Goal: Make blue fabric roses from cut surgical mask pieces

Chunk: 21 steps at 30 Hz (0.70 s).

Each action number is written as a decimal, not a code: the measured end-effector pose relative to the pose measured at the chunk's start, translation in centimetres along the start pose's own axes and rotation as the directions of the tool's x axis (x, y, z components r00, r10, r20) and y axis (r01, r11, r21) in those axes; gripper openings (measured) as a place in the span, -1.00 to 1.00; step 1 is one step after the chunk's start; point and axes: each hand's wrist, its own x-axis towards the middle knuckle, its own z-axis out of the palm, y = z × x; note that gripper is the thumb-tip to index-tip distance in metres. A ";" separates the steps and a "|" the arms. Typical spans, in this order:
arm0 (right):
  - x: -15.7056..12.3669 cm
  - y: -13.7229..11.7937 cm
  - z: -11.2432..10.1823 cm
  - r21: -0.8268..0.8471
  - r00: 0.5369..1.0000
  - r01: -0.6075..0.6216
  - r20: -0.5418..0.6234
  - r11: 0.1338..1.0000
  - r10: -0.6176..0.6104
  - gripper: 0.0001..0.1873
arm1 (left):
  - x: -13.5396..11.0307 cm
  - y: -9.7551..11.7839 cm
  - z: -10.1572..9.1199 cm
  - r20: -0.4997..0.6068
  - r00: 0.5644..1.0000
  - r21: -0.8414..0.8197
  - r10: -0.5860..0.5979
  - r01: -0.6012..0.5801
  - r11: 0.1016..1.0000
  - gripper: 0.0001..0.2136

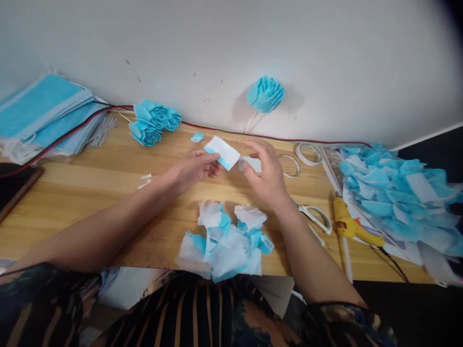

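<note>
Above the table's middle, my left hand (198, 168) pinches a small folded piece of blue-and-white mask fabric (221, 152), white side mostly up. Close to its right corner, my right hand (265, 168) is curled with its thumb over a flat white rectangular piece (255, 165). The index finger arches above that piece, and the other fingers are partly hidden. In front of both hands lies a loose heap of blue and white fabric pieces (227, 246) at the table's near edge. A small blue folded bud (197, 137) rests just beyond my left hand.
Blue fabric flowers (154, 120) lie at the back, and another flower (266, 94) leans on the wall. Masks (47, 108) are stacked left. To the right are tape rolls (308, 154), scissors (316, 218), a yellow glue gun (352, 226) and a fabric pile (394, 193). A cable runs along the wall.
</note>
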 end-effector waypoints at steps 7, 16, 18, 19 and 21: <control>0.1 -0.4 0.6 -0.101 0.977 0.186 0.123 0.977 -0.173 -0.79 | -0.2 -0.1 0.3 0.016 1.000 0.099 -0.008 0.006 0.995 -0.80; -0.2 -0.9 0.9 0.135 0.992 -0.108 0.080 0.985 0.098 -0.92 | -0.2 -0.4 0.2 -0.017 0.993 0.390 0.116 -0.100 0.915 -0.76; -0.3 -1.0 1.1 0.235 0.975 -0.218 0.089 0.947 0.203 -0.91 | -0.3 -0.3 0.2 -0.006 0.993 0.413 0.121 -0.107 0.904 -0.74; -0.3 -1.1 1.2 0.284 0.963 -0.269 0.097 0.920 0.251 -0.90 | -0.3 -0.3 0.2 -0.004 0.993 0.422 0.120 -0.107 0.900 -0.74; -0.3 -1.3 1.4 0.359 0.933 -0.360 0.117 0.861 0.342 -0.88 | -0.3 -0.2 0.3 -0.004 0.993 0.437 0.121 -0.107 0.893 -0.74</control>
